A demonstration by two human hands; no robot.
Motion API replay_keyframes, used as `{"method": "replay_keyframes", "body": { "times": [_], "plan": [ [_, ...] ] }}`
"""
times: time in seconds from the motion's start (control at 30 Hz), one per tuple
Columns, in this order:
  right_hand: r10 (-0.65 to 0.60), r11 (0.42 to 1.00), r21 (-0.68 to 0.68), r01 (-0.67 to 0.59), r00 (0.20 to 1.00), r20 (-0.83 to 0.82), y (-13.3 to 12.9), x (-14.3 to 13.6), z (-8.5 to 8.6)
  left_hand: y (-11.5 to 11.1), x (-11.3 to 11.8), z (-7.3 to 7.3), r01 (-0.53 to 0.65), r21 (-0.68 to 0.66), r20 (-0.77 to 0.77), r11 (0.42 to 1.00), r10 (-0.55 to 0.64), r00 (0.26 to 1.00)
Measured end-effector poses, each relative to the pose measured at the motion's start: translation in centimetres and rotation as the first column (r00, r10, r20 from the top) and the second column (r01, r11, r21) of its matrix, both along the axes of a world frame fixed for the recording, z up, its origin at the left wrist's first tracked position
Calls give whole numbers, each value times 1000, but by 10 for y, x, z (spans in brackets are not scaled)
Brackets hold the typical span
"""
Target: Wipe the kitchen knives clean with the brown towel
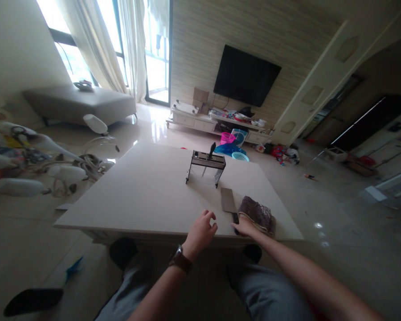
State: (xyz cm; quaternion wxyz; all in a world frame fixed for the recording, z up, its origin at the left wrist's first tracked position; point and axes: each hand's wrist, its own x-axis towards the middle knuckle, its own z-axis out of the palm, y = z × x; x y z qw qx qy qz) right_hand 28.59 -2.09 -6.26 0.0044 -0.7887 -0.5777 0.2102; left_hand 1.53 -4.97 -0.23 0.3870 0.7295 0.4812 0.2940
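Note:
My right hand (244, 226) is at the black handle of a cleaver (227, 200), its thumb across the handle; some of its fingers are hidden. The cleaver's broad grey blade lies flat on the white table (127, 191), pointing away from me. Touching or just beside that hand is a folded brown patterned cloth (256, 211). My left hand (202, 229), with a watch on the wrist, hovers near the table's front edge, fingers loosely bent and thumb apart, holding nothing. Beyond both hands stands a dark frame-like device (207, 160) on thin legs, with a black upright handle.
Left of the table is a fixture with several white shades (67, 171). A bench (83, 104) stands by the window. Across the floor, a low cabinet (194, 121) sits under a wall television (247, 75), with a pink basket (227, 138) and a light-blue basket (240, 156) nearby.

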Motion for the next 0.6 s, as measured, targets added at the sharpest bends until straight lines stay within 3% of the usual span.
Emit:
{"method": "replay_keyframes", "body": {
  "times": [0.17,0.3,0.4,0.5,0.6],
  "plan": [
    [-53,998,37,54,998,-24,2,6,-7,2,1,0,0,-12,-39,1000,-1,999],
    [-131,990,42,135,987,-96,3,23,9,2,3,-1,9,-8,-21,1000,-9,1000],
    [-199,964,153,217,972,-122,11,42,36,0,3,-1,15,-5,-11,1000,-15,1000],
    [-241,921,285,264,964,-116,26,60,76,-1,3,-1,21,-4,-14,1000,-21,1000],
    [-164,866,471,168,985,-50,38,64,121,0,3,0,18,7,-26,1000,-18,1000]
  ]
}}
